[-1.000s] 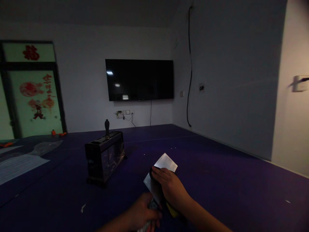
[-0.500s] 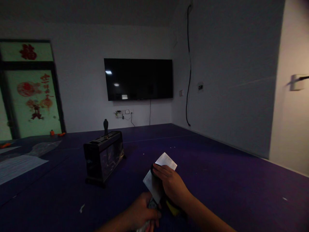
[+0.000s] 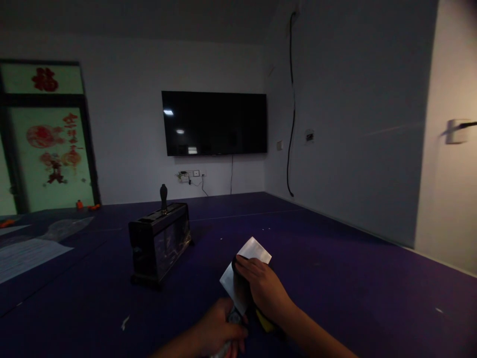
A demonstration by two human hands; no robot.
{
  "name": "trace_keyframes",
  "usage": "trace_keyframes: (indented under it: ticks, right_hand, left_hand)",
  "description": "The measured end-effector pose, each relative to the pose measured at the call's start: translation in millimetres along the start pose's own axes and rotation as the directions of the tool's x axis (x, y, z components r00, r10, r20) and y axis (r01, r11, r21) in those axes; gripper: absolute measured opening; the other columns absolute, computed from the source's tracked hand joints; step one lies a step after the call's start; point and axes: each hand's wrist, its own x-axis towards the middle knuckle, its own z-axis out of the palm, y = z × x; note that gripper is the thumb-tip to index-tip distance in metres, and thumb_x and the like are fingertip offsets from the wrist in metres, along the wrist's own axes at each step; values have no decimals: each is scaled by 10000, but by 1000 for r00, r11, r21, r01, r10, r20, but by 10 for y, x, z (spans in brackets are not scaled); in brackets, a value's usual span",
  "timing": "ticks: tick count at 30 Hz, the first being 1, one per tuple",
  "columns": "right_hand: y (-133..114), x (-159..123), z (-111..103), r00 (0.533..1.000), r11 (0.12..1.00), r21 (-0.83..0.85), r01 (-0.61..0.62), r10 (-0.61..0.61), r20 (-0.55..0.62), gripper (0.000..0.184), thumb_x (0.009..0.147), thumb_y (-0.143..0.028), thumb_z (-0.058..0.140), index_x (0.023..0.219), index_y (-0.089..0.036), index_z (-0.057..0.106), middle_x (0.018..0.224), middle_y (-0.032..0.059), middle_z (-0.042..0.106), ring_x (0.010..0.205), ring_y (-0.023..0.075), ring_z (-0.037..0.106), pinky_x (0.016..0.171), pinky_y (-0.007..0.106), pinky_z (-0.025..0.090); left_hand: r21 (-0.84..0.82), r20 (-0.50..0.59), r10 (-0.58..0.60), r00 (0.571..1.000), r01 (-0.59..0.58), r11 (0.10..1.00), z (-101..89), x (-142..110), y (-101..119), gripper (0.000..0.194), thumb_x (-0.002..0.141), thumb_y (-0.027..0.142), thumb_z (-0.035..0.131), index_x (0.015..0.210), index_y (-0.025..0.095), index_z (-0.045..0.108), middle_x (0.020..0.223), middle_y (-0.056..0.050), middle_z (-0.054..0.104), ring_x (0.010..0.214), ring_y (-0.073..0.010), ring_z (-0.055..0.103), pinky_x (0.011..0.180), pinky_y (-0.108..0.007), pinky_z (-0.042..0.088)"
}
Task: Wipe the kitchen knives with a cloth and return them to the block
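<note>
My left hand [image 3: 219, 328] is closed around the pale, patterned handle of a cleaver [image 3: 254, 248] at the lower middle. Its broad, shiny blade points up and away from me. Over the blade's face lies my right hand [image 3: 269, 288], fingers together, pressing a dark cloth-like piece [image 3: 243, 291] against the metal. A yellow patch [image 3: 265, 322] shows beneath that hand; whether it belongs to the dark piece I cannot tell. To the left stands a black knife block [image 3: 158, 243] with clear-looking sides, a single dark handle [image 3: 163, 198] sticking up from its top.
Both hands are above a purple-blue surface [image 3: 316, 278] with small white scraps on it. Paper sheets [image 3: 33, 256] and clear plastic [image 3: 69, 228] lie at the left, with orange items [image 3: 94, 207] farther back. A television [image 3: 216, 124] hangs on the far wall.
The cleaver and both hands have shifted very slightly down and left in the picture. The grip stays the same, and the knife block has not moved.
</note>
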Motion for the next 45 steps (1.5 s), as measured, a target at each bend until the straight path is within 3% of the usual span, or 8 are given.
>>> trace_keyframes:
  ticks: [6, 9, 17, 21, 34, 39, 45]
  right_hand:
    - [-167, 5, -69, 998, 998, 60, 13, -17, 69, 435, 770, -94, 385, 1170, -186, 529, 1281, 30, 464, 1050, 200, 480, 901, 350, 393]
    - [-167, 1, -74, 998, 997, 70, 27, -31, 58, 436, 767, -99, 393, 1165, -207, 532, 1280, 16, 465, 1059, 196, 475, 905, 351, 388]
    - [139, 14, -52, 993, 996, -42, -82, 78, -93, 509, 721, 8, 329, 1154, -153, 542, 1261, 39, 484, 1058, 179, 479, 926, 322, 377]
    - [252, 20, -69, 982, 989, -72, -132, 120, -145, 531, 703, 32, 311, 1143, -143, 551, 1243, 43, 502, 1069, 181, 476, 957, 340, 355]
    - [-4, -9, 50, 999, 1000, -5, -3, 3, -35, 472, 756, -48, 358, 1170, -198, 528, 1288, 22, 455, 1033, 184, 484, 895, 323, 387]
    - [5, -11, 34, 1000, 1000, -1, -1, 1, -19, 456, 772, -74, 359, 1176, -209, 523, 1285, 19, 459, 1048, 183, 477, 887, 322, 392]
    - [166, 13, 7, 997, 998, -43, -49, 46, -65, 500, 723, -16, 349, 1167, -161, 529, 1274, 38, 471, 1047, 186, 481, 904, 327, 387]
  left_hand:
    - [-29, -73, 30, 997, -33, 999, 24, 36, -23, 322, 523, 198, 615, 808, 139, 477, 429, 58, 528, 331, -67, 442, 342, -164, 324]
    - [-24, -57, 20, 998, -21, 999, 22, 27, -14, 317, 521, 212, 612, 801, 139, 483, 432, 51, 534, 328, -70, 440, 334, -163, 320]
    - [19, 39, -6, 999, 5, 1000, -16, -46, 24, 464, 533, 333, 673, 895, 141, 456, 513, 33, 563, 367, -71, 461, 370, -172, 331]
    - [25, 36, -17, 999, 16, 1000, -23, -37, 22, 477, 525, 326, 682, 898, 141, 449, 519, 33, 563, 363, -63, 448, 374, -172, 325]
    - [30, -16, -10, 1000, 11, 999, -9, 6, -4, 356, 536, 242, 628, 832, 145, 457, 455, 49, 561, 324, -75, 450, 349, -183, 351]
    - [35, -10, -16, 1000, 16, 999, -12, 0, -1, 372, 552, 273, 643, 844, 146, 451, 471, 47, 567, 328, -74, 453, 351, -182, 348]
    - [-6, 82, -11, 997, 12, 1000, -33, -27, -5, 423, 566, 302, 641, 888, 162, 406, 497, 58, 564, 336, -72, 470, 363, -171, 332]
